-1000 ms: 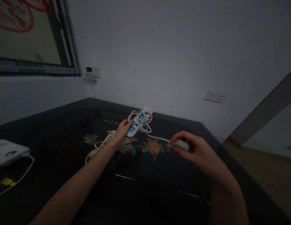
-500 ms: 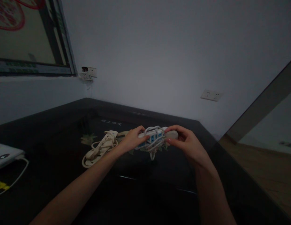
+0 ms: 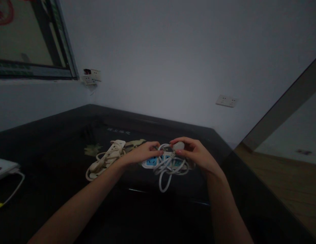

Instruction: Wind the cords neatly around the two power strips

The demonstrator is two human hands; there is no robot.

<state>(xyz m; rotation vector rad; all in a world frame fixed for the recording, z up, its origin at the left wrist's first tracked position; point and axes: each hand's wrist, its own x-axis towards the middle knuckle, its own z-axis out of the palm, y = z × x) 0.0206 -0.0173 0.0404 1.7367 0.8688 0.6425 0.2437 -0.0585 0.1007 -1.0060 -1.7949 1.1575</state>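
Note:
A white power strip (image 3: pixel 150 162) with blue socket faces lies crosswise in front of me, white cord (image 3: pixel 165 184) wrapped loosely round it and one loop hanging off its near side. My left hand (image 3: pixel 147 151) grips the strip's upper edge, thumb on the near face beside the cord; its other fingers are partly hidden. Between the thumb and fingers of my right hand (image 3: pixel 196 151) is the cord's rounded white plug (image 3: pixel 178 146), above the strip's right part. Left of them, a second, cream power strip (image 3: pixel 114 152) with its own cord wound round it rests on the black table.
The glossy black table (image 3: pixel 147 213) carries a white device (image 3: pixel 5 169) with a white cable and a yellow tag at far left. A wall socket plate (image 3: pixel 226 101) is at right, with more sockets (image 3: pixel 93 77) by the window. Wooden floor (image 3: pixel 280 176) lies beyond the right edge.
The power strip sits lower in view with its socket faces turned more towards me. Its cord hangs in a bigger loop. My right hand has brought the plug leftwards over the strip.

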